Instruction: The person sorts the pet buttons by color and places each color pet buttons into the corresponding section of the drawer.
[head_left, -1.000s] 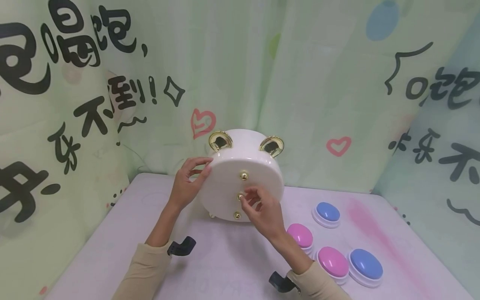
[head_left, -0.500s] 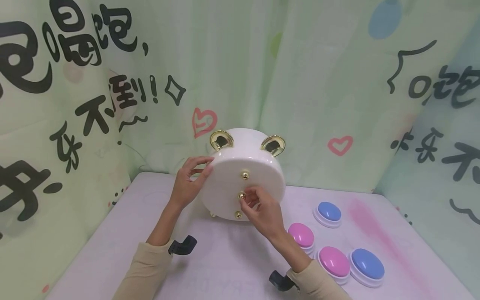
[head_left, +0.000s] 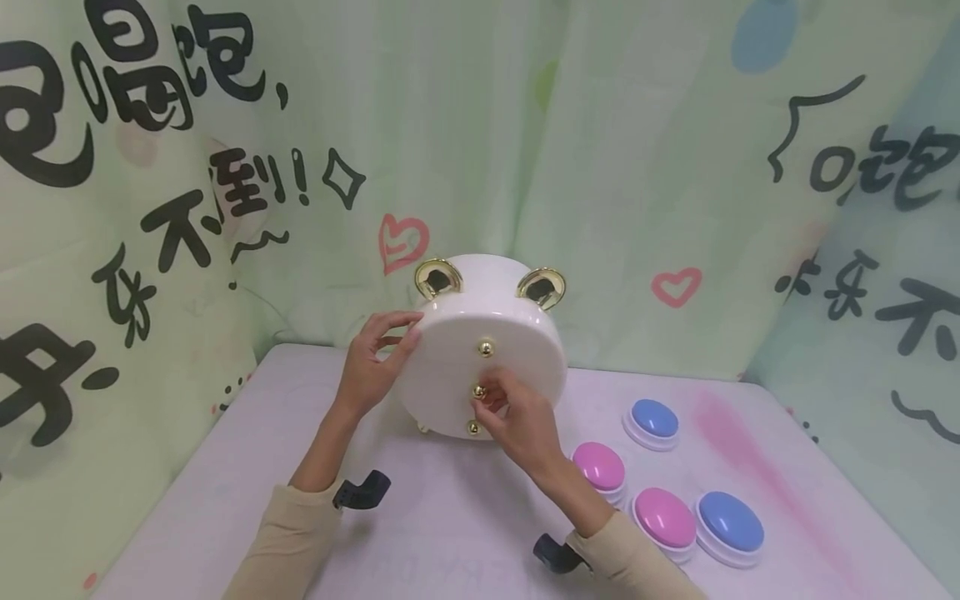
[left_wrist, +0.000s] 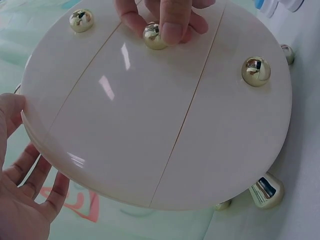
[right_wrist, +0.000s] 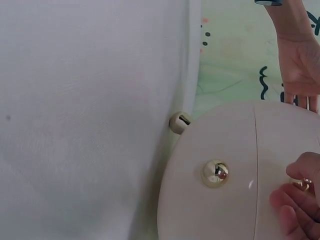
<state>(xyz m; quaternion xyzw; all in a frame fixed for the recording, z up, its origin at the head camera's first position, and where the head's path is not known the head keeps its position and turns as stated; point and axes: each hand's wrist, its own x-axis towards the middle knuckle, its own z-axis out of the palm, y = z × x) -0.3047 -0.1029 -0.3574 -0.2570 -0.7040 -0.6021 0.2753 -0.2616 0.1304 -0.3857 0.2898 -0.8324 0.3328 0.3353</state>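
Note:
A white round drawer box (head_left: pixel 442 375) with gold ears stands upright on the table, its front facing me. Three gold knobs run down that front, and two thin seams split it into drawers in the left wrist view. My right hand (head_left: pixel 522 421) pinches the middle knob (left_wrist: pixel 154 36) between thumb and fingers; the drawer front looks flush with its neighbours. The upper knob (head_left: pixel 486 348) and lower knob (head_left: pixel 473 427) are untouched. My left hand (head_left: pixel 369 367) rests its fingertips against the box's upper left edge, fingers fairly straight and spread along the rim.
On the right of the pale table (head_left: pixel 420 533) sit two pink push buttons (head_left: pixel 664 517) and two blue push buttons (head_left: pixel 731 522), close to my right forearm. A printed curtain (head_left: pixel 600 167) hangs right behind the table. Short feet (left_wrist: pixel 267 191) hold up the box.
My right hand has shifted very slightly up and left at the middle knob, still pinching it. The left hand and the box have stayed put; the head view has drifted a little.

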